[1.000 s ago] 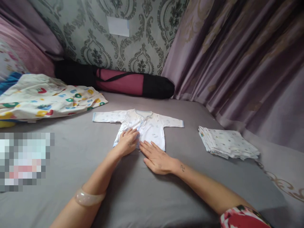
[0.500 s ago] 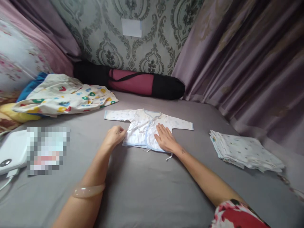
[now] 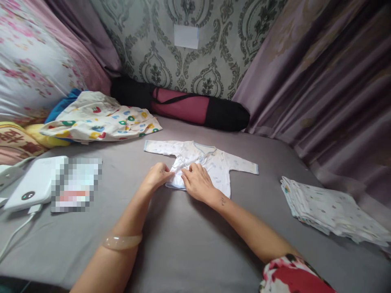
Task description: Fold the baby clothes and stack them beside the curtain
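Note:
A small white baby shirt (image 3: 218, 169) with pale blue trim and a faint print lies spread on the grey bed sheet, both sleeves stretched out sideways. At the shirt's left side, my left hand (image 3: 159, 176) is closed, thumb and fingers pinching the edge. My right hand (image 3: 200, 183) lies over the lower front with bent fingers, gripping the front panel close to my left hand. Part of the hem and the front overlap is hidden under it.
A folded stack of white printed cloths (image 3: 332, 207) lies at right. To the left are a white power bank (image 3: 39, 183) with a cable, a blurred-out flat item (image 3: 76, 185) and a patterned cloth (image 3: 104, 118). A black and maroon long bag (image 3: 180, 106) rests along the wall.
My right hand has moved left across the shirt, from lying flat to bent fingers, bringing the front panel with it. My left hand stays at the side edge. The view has shifted slightly left.

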Available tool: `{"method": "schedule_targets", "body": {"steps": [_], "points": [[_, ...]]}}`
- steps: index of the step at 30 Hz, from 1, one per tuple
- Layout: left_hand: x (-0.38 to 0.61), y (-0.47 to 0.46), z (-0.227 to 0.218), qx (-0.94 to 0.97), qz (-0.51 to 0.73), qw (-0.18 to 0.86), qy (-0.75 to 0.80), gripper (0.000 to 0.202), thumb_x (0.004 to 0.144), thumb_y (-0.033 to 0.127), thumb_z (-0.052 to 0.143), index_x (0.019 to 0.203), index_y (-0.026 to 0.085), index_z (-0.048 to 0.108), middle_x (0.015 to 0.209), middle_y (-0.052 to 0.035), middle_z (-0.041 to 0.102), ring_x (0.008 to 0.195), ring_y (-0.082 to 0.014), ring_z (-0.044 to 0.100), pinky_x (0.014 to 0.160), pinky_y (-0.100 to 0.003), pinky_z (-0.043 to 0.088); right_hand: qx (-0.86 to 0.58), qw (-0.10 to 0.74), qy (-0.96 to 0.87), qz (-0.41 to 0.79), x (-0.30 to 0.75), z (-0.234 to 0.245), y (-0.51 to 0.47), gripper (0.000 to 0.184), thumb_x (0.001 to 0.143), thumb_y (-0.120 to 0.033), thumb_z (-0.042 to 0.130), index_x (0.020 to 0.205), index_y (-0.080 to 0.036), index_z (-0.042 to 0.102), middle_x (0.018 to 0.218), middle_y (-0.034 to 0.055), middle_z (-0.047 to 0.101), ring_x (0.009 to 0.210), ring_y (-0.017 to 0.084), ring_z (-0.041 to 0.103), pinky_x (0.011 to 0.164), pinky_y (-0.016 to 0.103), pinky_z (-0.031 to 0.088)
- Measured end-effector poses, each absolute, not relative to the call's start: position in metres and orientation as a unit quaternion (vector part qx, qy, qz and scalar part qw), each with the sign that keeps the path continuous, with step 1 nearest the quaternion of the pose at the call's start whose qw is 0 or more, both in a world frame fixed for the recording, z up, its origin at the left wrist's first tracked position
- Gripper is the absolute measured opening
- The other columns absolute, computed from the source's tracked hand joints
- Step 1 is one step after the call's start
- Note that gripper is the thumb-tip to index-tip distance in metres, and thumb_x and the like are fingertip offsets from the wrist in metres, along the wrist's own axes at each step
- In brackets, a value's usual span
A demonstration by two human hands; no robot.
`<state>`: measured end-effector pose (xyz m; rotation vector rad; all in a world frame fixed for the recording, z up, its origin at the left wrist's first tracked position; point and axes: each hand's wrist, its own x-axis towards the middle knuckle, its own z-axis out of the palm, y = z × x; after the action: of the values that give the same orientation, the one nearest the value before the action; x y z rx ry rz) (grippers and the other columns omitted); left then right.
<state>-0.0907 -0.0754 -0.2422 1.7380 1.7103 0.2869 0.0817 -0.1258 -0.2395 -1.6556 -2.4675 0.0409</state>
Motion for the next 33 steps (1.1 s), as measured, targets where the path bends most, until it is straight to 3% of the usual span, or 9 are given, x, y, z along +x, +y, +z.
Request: {"method": "schedule_targets", "body": {"steps": [5, 9, 11, 14, 18, 20, 26, 30, 33], "points": [[-0.092, -0.076, -0.246, 0.690, 0.102, 0.279, 0.660, 0.015, 0.076, 0.028, 0.058, 0.082, 0.015, 0.062, 0.072, -0.0044, 0.065, 0.070, -0.0186, 0.059, 0.059, -0.025, 0.039, -0.605, 0.064, -0.793, 0.001, 0.076, -0.253, -0.117, 0.031, 0.096, -0.030, 0.040, 0.110, -0.013, 0.062, 0.108, 0.0172, 0.055, 0.103, 0.030, 0.046, 0.088, 0.043, 0.039], [-0.084, -0.084, -0.246, 0.790, 0.182, 0.196, 0.551, 0.018, 0.079, 0.020, 0.054, 0.095, 0.016, 0.061, 0.091, -0.0073, 0.066, 0.083, -0.0198, 0.058, 0.071, -0.028, 0.041, -0.595, 0.078, -0.795, 0.091, 0.098, -0.250, -0.107, 0.029, 0.096, -0.024, 0.039, 0.106, -0.016, 0.064, 0.102, 0.0126, 0.057, 0.102, 0.025, 0.050, 0.090, 0.037, 0.039], [-0.076, -0.088, -0.246, 0.829, 0.179, 0.239, 0.473, 0.015, 0.079, 0.019, 0.054, 0.091, 0.017, 0.063, 0.090, -0.0055, 0.066, 0.081, -0.0183, 0.058, 0.070, -0.027, 0.042, -0.573, 0.103, -0.796, 0.164, 0.112, -0.247, -0.100, 0.028, 0.095, -0.021, 0.039, 0.105, -0.017, 0.065, 0.099, 0.0089, 0.059, 0.098, 0.020, 0.053, 0.089, 0.032, 0.040], [-0.063, -0.092, -0.252, 0.853, 0.155, 0.285, 0.408, 0.012, 0.078, 0.016, 0.054, 0.085, 0.017, 0.064, 0.084, -0.0040, 0.066, 0.074, -0.0163, 0.058, 0.066, -0.025, 0.041, -0.553, 0.141, -0.787, 0.235, 0.126, -0.245, -0.101, 0.030, 0.091, -0.021, 0.046, 0.117, -0.017, 0.061, 0.105, 0.0068, 0.058, 0.089, 0.016, 0.056, 0.086, 0.028, 0.041], [-0.054, -0.095, -0.259, 0.866, 0.145, 0.277, 0.390, 0.009, 0.076, 0.014, 0.055, 0.080, 0.016, 0.063, 0.082, -0.0044, 0.065, 0.073, -0.0160, 0.057, 0.065, -0.025, 0.041, -0.546, 0.132, -0.787, 0.256, 0.130, -0.245, -0.121, 0.054, 0.081, -0.032, 0.061, 0.132, -0.020, 0.048, 0.110, 0.0073, 0.055, 0.090, 0.018, 0.056, 0.082, 0.029, 0.043], [-0.054, -0.095, -0.261, 0.868, 0.134, 0.276, 0.391, 0.010, 0.074, 0.014, 0.057, 0.081, 0.017, 0.063, 0.082, -0.0042, 0.065, 0.074, -0.0165, 0.056, 0.065, -0.025, 0.041, -0.545, 0.120, -0.788, 0.258, 0.129, -0.245, -0.130, 0.055, 0.077, -0.032, 0.064, 0.129, -0.021, 0.048, 0.107, 0.0063, 0.055, 0.090, 0.019, 0.055, 0.080, 0.030, 0.043], [-0.055, -0.095, -0.263, 0.873, 0.130, 0.261, 0.390, 0.011, 0.079, 0.024, 0.060, 0.088, 0.019, 0.064, 0.089, -0.0047, 0.065, 0.083, -0.0189, 0.057, 0.071, -0.027, 0.042, -0.544, 0.162, -0.777, 0.273, 0.135, -0.250, -0.128, 0.044, 0.072, -0.009, 0.053, 0.115, -0.019, 0.056, 0.087, 0.0011, 0.060, 0.078, 0.015, 0.056, 0.072, 0.025, 0.042], [-0.049, -0.097, -0.267, 0.883, 0.145, 0.229, 0.383, 0.013, 0.080, 0.026, 0.061, 0.091, 0.020, 0.064, 0.094, -0.0058, 0.063, 0.087, -0.0202, 0.056, 0.075, -0.029, 0.043, -0.587, 0.213, -0.678, 0.388, 0.145, -0.256, -0.119, 0.040, 0.071, -0.010, 0.050, 0.110, -0.017, 0.056, 0.071, -0.0041, 0.058, 0.059, 0.011, 0.054, 0.059, 0.022, 0.042], [-0.044, -0.098, -0.269, 0.890, 0.158, 0.219, 0.366, 0.011, 0.080, 0.022, 0.058, 0.089, 0.018, 0.064, 0.092, -0.0064, 0.063, 0.086, -0.0195, 0.057, 0.075, -0.028, 0.044, -0.586, 0.232, -0.654, 0.419, 0.148, -0.257, -0.121, 0.037, 0.071, -0.013, 0.053, 0.107, -0.017, 0.056, 0.072, -0.0041, 0.058, 0.059, 0.010, 0.054, 0.058, 0.022, 0.042]]}}
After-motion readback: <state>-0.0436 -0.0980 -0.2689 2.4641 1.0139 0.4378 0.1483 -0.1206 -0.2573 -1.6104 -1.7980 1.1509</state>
